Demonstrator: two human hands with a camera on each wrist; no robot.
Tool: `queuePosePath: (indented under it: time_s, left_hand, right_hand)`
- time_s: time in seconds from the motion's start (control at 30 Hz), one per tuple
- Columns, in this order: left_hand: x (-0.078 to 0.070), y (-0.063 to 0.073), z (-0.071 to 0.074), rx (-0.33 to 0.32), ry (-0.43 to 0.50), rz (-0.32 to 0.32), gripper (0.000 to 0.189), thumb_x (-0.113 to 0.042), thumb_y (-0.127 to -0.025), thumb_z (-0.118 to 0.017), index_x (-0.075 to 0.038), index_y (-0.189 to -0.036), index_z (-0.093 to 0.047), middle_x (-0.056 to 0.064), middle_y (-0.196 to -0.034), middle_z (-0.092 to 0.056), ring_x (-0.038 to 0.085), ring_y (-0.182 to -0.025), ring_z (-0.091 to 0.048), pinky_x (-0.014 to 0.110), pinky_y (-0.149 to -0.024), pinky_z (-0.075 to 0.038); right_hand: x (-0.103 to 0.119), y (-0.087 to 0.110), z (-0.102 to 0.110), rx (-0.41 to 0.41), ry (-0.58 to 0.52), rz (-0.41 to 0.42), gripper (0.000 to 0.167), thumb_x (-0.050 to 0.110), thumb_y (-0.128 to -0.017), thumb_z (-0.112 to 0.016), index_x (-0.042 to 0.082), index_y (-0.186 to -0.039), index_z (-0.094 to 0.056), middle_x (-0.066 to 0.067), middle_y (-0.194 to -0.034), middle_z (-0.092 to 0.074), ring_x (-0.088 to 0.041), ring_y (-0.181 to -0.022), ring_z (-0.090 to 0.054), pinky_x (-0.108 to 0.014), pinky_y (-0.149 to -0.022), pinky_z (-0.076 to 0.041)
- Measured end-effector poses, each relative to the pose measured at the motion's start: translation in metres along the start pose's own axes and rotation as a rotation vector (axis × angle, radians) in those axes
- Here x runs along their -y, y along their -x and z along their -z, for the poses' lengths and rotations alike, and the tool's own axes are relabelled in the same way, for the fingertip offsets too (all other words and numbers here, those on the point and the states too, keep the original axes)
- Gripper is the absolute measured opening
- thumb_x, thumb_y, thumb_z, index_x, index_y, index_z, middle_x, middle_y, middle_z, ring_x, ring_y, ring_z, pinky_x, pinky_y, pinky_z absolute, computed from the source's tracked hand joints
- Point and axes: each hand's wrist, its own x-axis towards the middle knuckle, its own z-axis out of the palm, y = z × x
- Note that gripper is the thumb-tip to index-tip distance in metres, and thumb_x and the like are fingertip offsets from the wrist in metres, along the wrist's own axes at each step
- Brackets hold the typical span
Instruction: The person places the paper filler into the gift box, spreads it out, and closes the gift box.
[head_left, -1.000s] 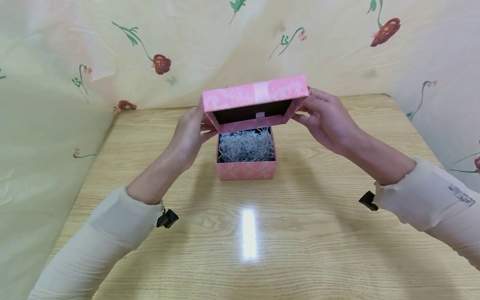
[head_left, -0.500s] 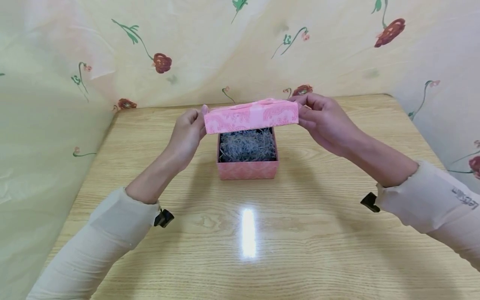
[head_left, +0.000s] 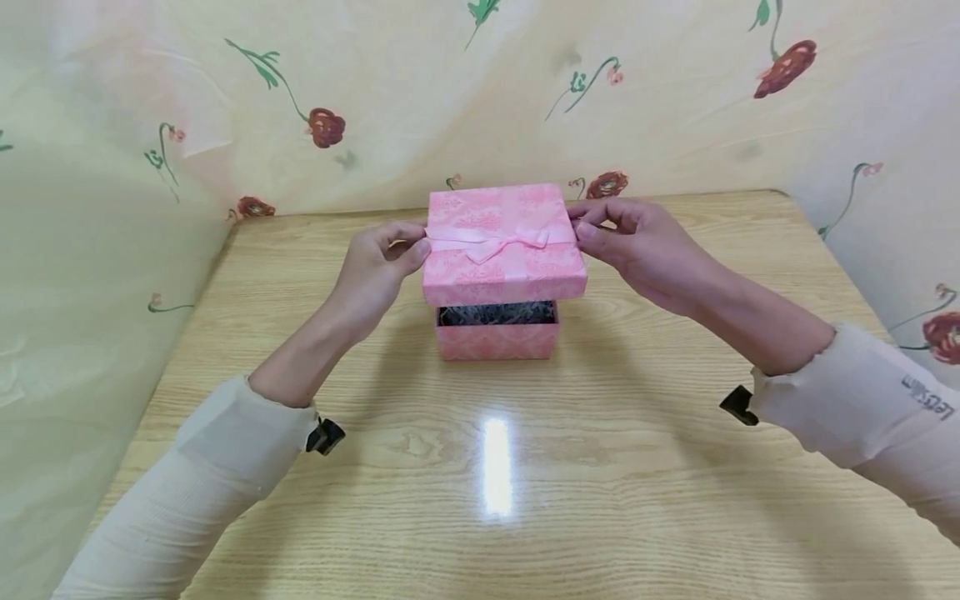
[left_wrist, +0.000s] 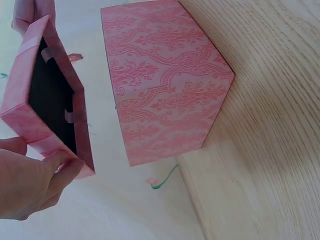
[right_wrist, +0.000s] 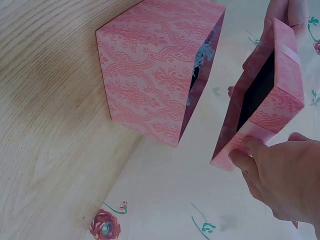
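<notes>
A pink patterned lid (head_left: 480,279) with a ribbon bow (head_left: 506,242) on top hangs over a matching pink gift box (head_left: 497,342). My left hand (head_left: 381,271) holds the lid's left side and my right hand (head_left: 648,254) its right side, fingers and thumb at the edges. Both wrist views show a gap between the lid (left_wrist: 27,95) and the box (left_wrist: 165,75); the lid's inside is dark. Shredded paper filler (head_left: 498,314) shows in the box below the lid's near edge, and bluish strands (right_wrist: 202,57) stick up at its rim in the right wrist view.
The box stands on a light wood-grain table (head_left: 420,517) near its back edge. A cloth printed with flowers (head_left: 420,108) hangs behind the table and along both sides. Small black devices sit at both sleeve cuffs, one of them a black clip (head_left: 326,436) on the left.
The lid has come down over the box and tilted from underside showing to top showing, its bow now visible. It hides most of the filler. Both hands kept hold of it; the box stayed put.
</notes>
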Motion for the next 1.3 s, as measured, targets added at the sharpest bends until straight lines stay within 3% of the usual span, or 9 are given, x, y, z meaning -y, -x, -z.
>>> queuePosePath:
  time_s: [0.13, 0.23, 0.57, 0.87, 1.1, 1.3]
  left_hand:
    - [0.001, -0.001, 0.000, -0.003, 0.009, 0.001, 0.028, 0.000, -0.096, -0.055, 0.012, -0.121, -0.056, 0.012, -0.137, -0.053, 0.019, -0.118, -0.054, 0.028, -0.099, -0.044]
    - [0.002, 0.000, -0.001, -0.004, 0.020, -0.007, 0.027, 0.002, -0.094, -0.057, 0.012, -0.119, -0.057, 0.012, -0.136, -0.053, 0.020, -0.117, -0.055, 0.028, -0.097, -0.046]
    - [0.008, 0.001, -0.002, -0.003, 0.029, 0.016, 0.025, 0.006, -0.092, -0.059, 0.013, -0.115, -0.058, 0.011, -0.137, -0.053, 0.019, -0.121, -0.054, 0.027, -0.093, -0.049]
    - [0.017, 0.000, -0.005, 0.002, 0.009, 0.033, 0.024, 0.008, -0.091, -0.059, 0.013, -0.115, -0.058, 0.013, -0.137, -0.051, 0.020, -0.124, -0.051, 0.024, -0.092, -0.048]
    - [0.023, -0.001, -0.006, 0.024, -0.043, 0.009, 0.023, 0.009, -0.091, -0.058, 0.012, -0.114, -0.059, 0.015, -0.133, -0.052, 0.022, -0.123, -0.052, 0.025, -0.091, -0.049]
    - [0.028, -0.003, -0.008, 0.041, -0.097, 0.033, 0.021, 0.007, -0.091, -0.059, 0.010, -0.112, -0.060, 0.014, -0.132, -0.052, 0.022, -0.123, -0.051, 0.024, -0.091, -0.049]
  right_hand:
    - [-0.001, 0.000, -0.001, -0.044, 0.171, 0.001, 0.009, 0.003, -0.097, -0.054, -0.005, -0.098, -0.059, -0.009, -0.140, -0.046, -0.022, -0.127, -0.048, -0.021, -0.096, -0.043]
    - [-0.003, 0.000, -0.001, -0.063, 0.195, -0.001, 0.007, -0.001, -0.095, -0.055, -0.007, -0.099, -0.057, -0.007, -0.141, -0.047, -0.022, -0.124, -0.052, -0.021, -0.095, -0.045]
    - [-0.013, 0.001, -0.004, -0.078, 0.229, 0.045, 0.007, -0.004, -0.092, -0.060, -0.008, -0.097, -0.057, -0.005, -0.138, -0.049, -0.023, -0.124, -0.052, -0.023, -0.092, -0.048]
    - [-0.025, 0.002, -0.008, -0.099, 0.218, 0.026, 0.010, -0.004, -0.092, -0.060, -0.009, -0.099, -0.056, -0.007, -0.137, -0.049, -0.022, -0.127, -0.049, -0.023, -0.093, -0.047]
    - [-0.035, 0.004, -0.011, -0.130, 0.189, 0.003, 0.012, -0.008, -0.090, -0.060, -0.011, -0.101, -0.055, -0.008, -0.137, -0.048, -0.023, -0.128, -0.048, -0.021, -0.093, -0.047]
    - [-0.043, 0.005, -0.010, -0.118, 0.177, -0.004, 0.012, -0.005, -0.090, -0.061, -0.010, -0.100, -0.056, -0.011, -0.137, -0.047, -0.025, -0.125, -0.049, -0.022, -0.092, -0.048]
